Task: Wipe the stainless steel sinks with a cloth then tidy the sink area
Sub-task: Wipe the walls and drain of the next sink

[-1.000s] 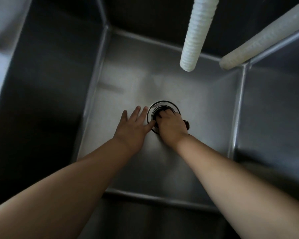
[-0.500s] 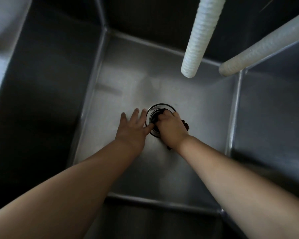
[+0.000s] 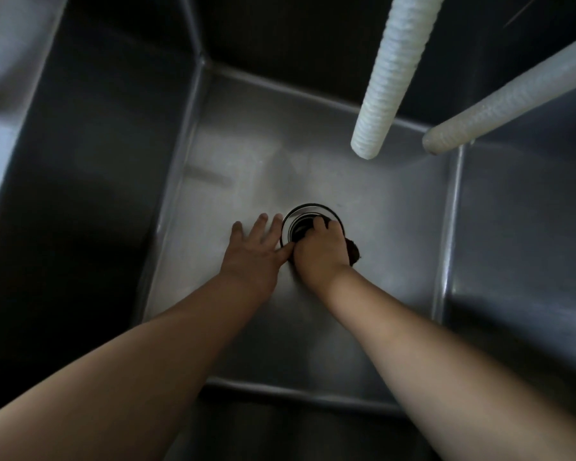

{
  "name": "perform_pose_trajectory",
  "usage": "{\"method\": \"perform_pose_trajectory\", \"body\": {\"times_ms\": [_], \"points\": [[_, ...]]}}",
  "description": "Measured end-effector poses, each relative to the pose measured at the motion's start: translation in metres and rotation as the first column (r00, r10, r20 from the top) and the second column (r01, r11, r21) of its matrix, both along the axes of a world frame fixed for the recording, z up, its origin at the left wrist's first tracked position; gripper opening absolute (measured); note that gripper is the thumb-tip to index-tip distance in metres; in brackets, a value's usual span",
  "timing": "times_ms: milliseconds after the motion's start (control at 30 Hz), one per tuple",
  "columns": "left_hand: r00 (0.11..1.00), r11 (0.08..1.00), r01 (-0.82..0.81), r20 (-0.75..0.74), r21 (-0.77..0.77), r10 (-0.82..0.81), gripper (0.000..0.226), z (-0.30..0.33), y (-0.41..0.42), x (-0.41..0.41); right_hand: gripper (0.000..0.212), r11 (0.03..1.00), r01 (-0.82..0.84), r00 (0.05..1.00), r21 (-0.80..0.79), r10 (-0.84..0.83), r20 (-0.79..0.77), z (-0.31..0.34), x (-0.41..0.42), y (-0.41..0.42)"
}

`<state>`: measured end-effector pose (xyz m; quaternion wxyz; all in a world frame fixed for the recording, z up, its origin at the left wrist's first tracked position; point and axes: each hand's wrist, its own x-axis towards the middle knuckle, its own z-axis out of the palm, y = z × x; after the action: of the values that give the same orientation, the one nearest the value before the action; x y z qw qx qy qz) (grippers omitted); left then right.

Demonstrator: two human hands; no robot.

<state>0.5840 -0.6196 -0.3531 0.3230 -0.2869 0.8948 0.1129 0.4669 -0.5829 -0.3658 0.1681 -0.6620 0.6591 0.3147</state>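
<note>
Steel sink floor (image 3: pixel 313 327) nearest, both forearms reaching in from 6 o'clock. Left hand (image 3: pixel 256 247) lies flat, fingers spread, on the floor just at 9 o'clock of the drain (image 3: pixel 308 224), thumb touching the right hand (image 3: pixel 320 251). Right hand curls around a dark cloth (image 3: pixel 353 252), pressing it on the drain's 4 o'clock rim; a cloth corner pokes out at 3 o'clock. Right hand is on the drain, so wiping round the ring probably falls to it. Farther, at 1 o'clock, two white hoses (image 3: pixel 389 78) hang above.
</note>
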Motion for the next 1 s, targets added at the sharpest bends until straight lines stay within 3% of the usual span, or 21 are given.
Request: {"method": "perform_pose_trajectory", "body": {"times_ms": [233,367,467,633,700,733,800,867,933,1000], "points": [[0.999,1.0,-0.008,-0.032,0.0,0.008,0.073,-0.006,-0.001,0.005,0.016,0.982,0.138,0.968,-0.129,-0.107,0.226,0.002,-0.015,0.003],[0.998,1.0,-0.021,-0.063,0.016,0.022,0.077,-0.008,-0.002,0.008,0.021,0.885,0.343,0.899,-0.315,-0.211,0.384,-0.01,-0.017,0.026],[0.997,0.999,-0.019,-0.071,0.029,0.021,0.077,-0.008,-0.003,0.01,0.025,0.71,0.53,0.814,-0.464,-0.273,0.513,-0.008,-0.011,0.043],[0.998,0.999,-0.021,-0.056,0.026,0.023,0.077,-0.007,-0.003,0.009,0.031,0.202,0.755,0.652,-0.623,-0.325,0.685,0.011,-0.03,0.065],[0.997,0.999,-0.039,-0.066,0.012,0.04,0.08,-0.006,-0.002,0.01,0.031,0.086,0.764,0.62,-0.64,-0.374,0.69,0.016,-0.038,0.067],[0.995,0.998,-0.055,-0.081,0.006,0.056,0.081,-0.006,-0.002,0.011,0.031,0.085,0.76,0.623,-0.644,-0.377,0.685,0.017,-0.038,0.066],[0.992,0.997,-0.077,-0.105,0.0,0.076,0.085,-0.006,-0.001,0.013,0.03,0.204,0.722,0.689,-0.661,-0.303,0.659,0.02,-0.034,0.06],[0.991,0.997,-0.072,-0.115,-0.005,0.071,0.085,-0.006,0.001,0.014,0.025,0.464,0.576,0.808,-0.673,-0.195,0.556,0.018,-0.028,0.05],[0.991,0.998,-0.056,-0.122,-0.006,0.055,0.082,-0.007,0.002,0.014,0.023,0.787,0.359,0.899,-0.501,-0.149,0.412,0.008,-0.018,0.035],[0.989,0.998,-0.056,-0.134,-0.001,0.055,0.08,-0.01,0.002,0.015,0.022,0.914,0.272,0.923,-0.301,-0.16,0.349,-0.005,-0.01,0.018]]}}
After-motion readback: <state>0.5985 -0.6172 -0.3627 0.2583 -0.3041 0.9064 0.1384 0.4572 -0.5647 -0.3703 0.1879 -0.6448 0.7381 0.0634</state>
